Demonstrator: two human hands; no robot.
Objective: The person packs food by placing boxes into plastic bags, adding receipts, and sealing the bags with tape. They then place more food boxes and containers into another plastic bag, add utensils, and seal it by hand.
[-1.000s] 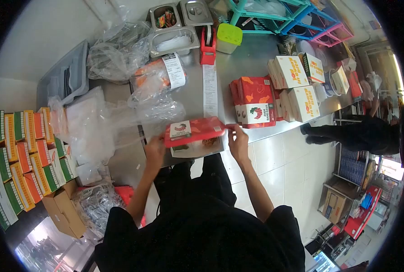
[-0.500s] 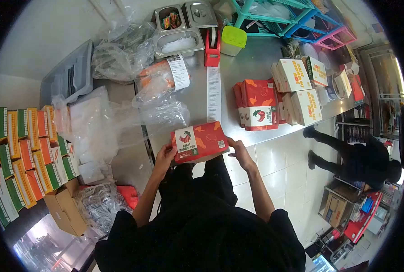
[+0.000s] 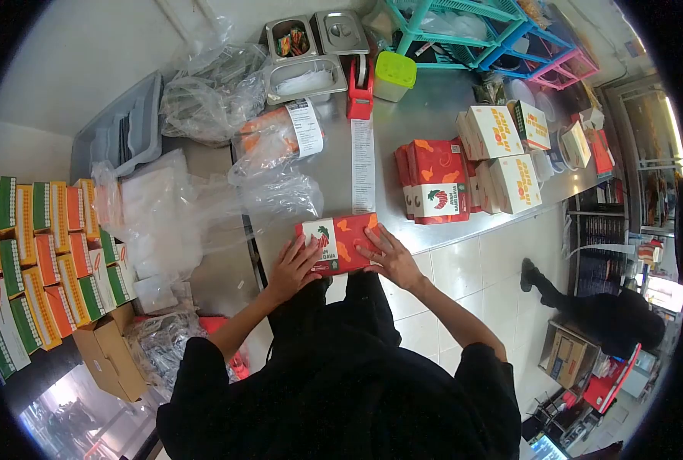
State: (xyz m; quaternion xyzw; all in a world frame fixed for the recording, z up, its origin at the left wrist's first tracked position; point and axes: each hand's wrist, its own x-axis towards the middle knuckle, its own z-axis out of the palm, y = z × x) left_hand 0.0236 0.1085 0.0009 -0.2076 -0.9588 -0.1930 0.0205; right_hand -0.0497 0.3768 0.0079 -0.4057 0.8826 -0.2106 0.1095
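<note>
A red and white cardboard food box [image 3: 343, 239] with a chili-like logo sits between my hands at the table's near edge. My left hand [image 3: 294, 270] grips its left end, fingers spread over the printed face. My right hand [image 3: 393, 259] holds the right end, with fingers across the top and the thumb at the near side. The box looks closed, and its underside is hidden. A long printed receipt [image 3: 363, 165] lies just beyond it on the metal table [image 3: 326, 180]. Similar red boxes [image 3: 439, 180] stand grouped to the right.
White and orange boxes [image 3: 516, 184] are stacked farther right. Clear plastic bags [image 3: 280, 195] and a wrapped orange bundle [image 3: 268, 134] lie left. A red tape dispenser [image 3: 360, 96], metal containers [image 3: 303, 79] and a green-lidded tub [image 3: 395, 69] stand behind. A person [image 3: 617, 318] is at far right.
Both hands have shifted from the box's sides onto its printed face, with fingers more spread. The box has straightened slightly. The person at right has moved.
</note>
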